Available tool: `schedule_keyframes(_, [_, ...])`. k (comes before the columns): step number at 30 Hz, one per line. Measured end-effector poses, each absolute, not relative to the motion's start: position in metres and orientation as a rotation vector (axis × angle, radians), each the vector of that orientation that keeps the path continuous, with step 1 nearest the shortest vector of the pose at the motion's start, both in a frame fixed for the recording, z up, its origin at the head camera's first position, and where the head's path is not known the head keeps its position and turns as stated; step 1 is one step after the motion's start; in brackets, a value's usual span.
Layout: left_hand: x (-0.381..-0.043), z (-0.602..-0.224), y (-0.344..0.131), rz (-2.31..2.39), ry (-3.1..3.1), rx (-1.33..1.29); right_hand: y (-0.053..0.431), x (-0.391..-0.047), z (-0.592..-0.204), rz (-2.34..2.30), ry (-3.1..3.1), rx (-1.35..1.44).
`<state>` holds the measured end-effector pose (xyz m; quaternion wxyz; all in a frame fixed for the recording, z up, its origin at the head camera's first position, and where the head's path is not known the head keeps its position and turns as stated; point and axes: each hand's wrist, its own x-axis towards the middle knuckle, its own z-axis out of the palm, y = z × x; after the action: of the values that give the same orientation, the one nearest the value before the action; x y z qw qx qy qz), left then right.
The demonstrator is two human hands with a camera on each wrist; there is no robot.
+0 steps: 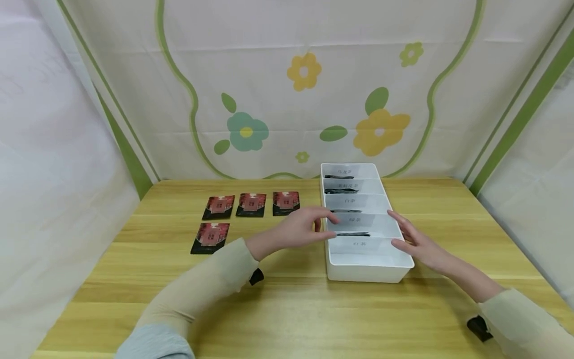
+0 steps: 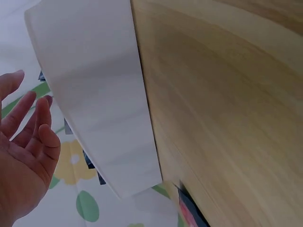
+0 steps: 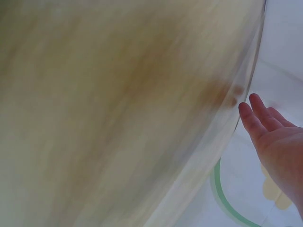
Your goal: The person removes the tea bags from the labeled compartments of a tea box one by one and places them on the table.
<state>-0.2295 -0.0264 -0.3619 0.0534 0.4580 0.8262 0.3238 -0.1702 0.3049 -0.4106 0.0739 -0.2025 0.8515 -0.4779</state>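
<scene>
Dressed in a pale cream left sleeve [image 1: 206,281], long and plain, wrinkled near the elbow, with a straight, wide opening near the wrist. Joined higher up by light grey cloth [image 1: 154,344] with soft folds. Matched by a right sleeve [image 1: 522,319] in the same plain cream, cut off by the edge of the head view. Fitted below the sleeve ends with a left black piece [image 1: 256,276], small and partly hidden, and a right black piece [image 1: 480,328], blockier in outline. Bare on the left hand [image 1: 300,227] and right hand [image 1: 419,247].
</scene>
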Motion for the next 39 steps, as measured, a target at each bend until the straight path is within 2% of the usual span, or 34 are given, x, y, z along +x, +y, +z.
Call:
schedule_keyframes(18, [-0.243, -0.369, -0.016, 0.886, 2.553, 1.363, 0.303, -0.17, -0.41, -1.415, 2.573, -0.609])
schedule_keyframes(39, [-0.231, -0.359, -0.013, 1.187, 2.482, 1.217, 0.304, -0.17, -0.412, -1.437, 2.565, -0.606])
